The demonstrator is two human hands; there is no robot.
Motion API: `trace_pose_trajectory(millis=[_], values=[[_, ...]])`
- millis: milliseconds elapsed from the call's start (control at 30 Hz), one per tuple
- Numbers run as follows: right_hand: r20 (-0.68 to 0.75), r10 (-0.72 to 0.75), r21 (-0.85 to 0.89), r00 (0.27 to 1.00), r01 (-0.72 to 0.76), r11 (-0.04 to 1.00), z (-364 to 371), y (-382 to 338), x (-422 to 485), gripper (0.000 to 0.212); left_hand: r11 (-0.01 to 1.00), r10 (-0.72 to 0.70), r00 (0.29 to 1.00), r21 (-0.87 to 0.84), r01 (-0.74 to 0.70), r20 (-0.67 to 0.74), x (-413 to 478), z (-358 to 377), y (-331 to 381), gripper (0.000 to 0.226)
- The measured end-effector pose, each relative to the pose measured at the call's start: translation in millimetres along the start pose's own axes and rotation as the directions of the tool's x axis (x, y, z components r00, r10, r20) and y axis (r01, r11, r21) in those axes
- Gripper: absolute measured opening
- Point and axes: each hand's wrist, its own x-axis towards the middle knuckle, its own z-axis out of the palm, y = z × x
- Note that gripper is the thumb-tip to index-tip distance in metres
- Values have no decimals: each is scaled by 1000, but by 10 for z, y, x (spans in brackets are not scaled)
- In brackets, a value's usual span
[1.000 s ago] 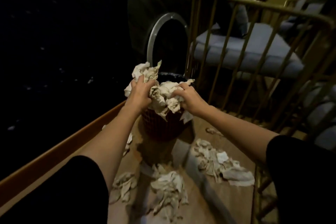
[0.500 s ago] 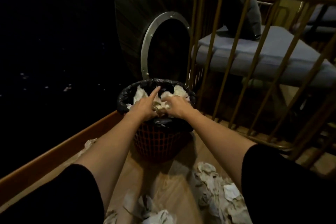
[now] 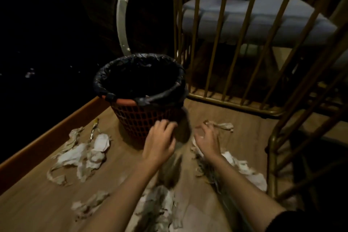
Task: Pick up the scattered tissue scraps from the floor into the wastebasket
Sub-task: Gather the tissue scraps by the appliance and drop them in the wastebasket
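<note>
Now both empty, left hand [image 3: 160,142] and right hand [image 3: 207,142] loosely spread low before the red wastebasket [image 3: 143,118], tissue scraps [image 3: 84,154] scattered on the wooden floor [image 3: 37,203] around and beneath them

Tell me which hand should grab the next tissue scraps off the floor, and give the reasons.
Probably the right hand: it hangs open and empty directly over the scraps beside the railing. The left hand, also empty, is in front of the wastebasket, apart from the left pile.
</note>
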Motion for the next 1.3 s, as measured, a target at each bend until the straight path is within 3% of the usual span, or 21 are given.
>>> trace_pose_trajectory(millis=[67, 133, 167, 233, 267, 367, 533, 633, 767, 900, 1033, 1100, 1167, 1233, 1300], values=[[152, 241, -262, 959, -196, 945, 67, 472, -241, 51, 985, -174, 943, 32, 172, 284, -378, 418, -35, 52], [189, 369, -442, 910, -257, 860, 80, 726, -470, 63, 930, -350, 759, 106, 352, 550, -759, 715, -78, 75], [195, 394, -475, 898, -265, 839, 96, 773, -562, 66, 902, -406, 659, 161, 401, 633, -939, 802, -73, 84], [184, 390, -473, 902, -267, 840, 153, 782, -713, 63, 855, -481, 574, 210, 475, 663, -1239, 890, -1, 82], [165, 364, -471, 917, -251, 845, 187, 771, -787, 57, 836, -513, 582, 216, 504, 631, -1356, 890, 62, 74], [109, 247, -533, 963, -153, 832, 295, 803, -1033, 44, 839, -533, 705, 187, 510, 469, -1662, 964, 218, 49], [89, -39, -538, 995, 81, 839, 235, 1055, -1206, 52, 866, -457, 781, 14, 500, 426, -1976, 1184, 265, 48], [8, -72, -417, 997, 69, 906, 124, 1048, -1080, 42, 851, -423, 828, -152, 502, 369, -1820, 1198, 255, 37], [-249, -19, -230, 968, -40, 972, -26, 822, -766, 40, 867, -334, 911, -299, 398, 242, -1216, 1107, 326, 35], [-379, 14, -150, 925, -77, 986, -259, 782, -388, 38, 920, -178, 961, -311, 239, 211, -274, 1288, 428, 51], [-267, 147, -266, 952, -220, 938, -329, 987, -358, 34, 964, -78, 907, -201, 175, 415, 302, 1570, 477, 77], [-142, 299, -446, 944, -331, 832, -291, 1158, -501, 38, 988, -63, 837, -83, 128, 543, 290, 1700, 470, 84], [-25, 436, -548, 900, -377, 746, -218, 1302, -703, 56, 992, -118, 781, 29, 127, 613, 156, 1801, 458, 80], [3, 427, -618, 904, -334, 712, -150, 1387, -894, 59, 984, -166, 818, 40, 172, 551, -13, 1852, 450, 69], [-35, 315, -651, 949, -261, 713, -143, 1393, -995, 48, 984, -156, 894, -9, 177, 419, -185, 1853, 441, 50]])
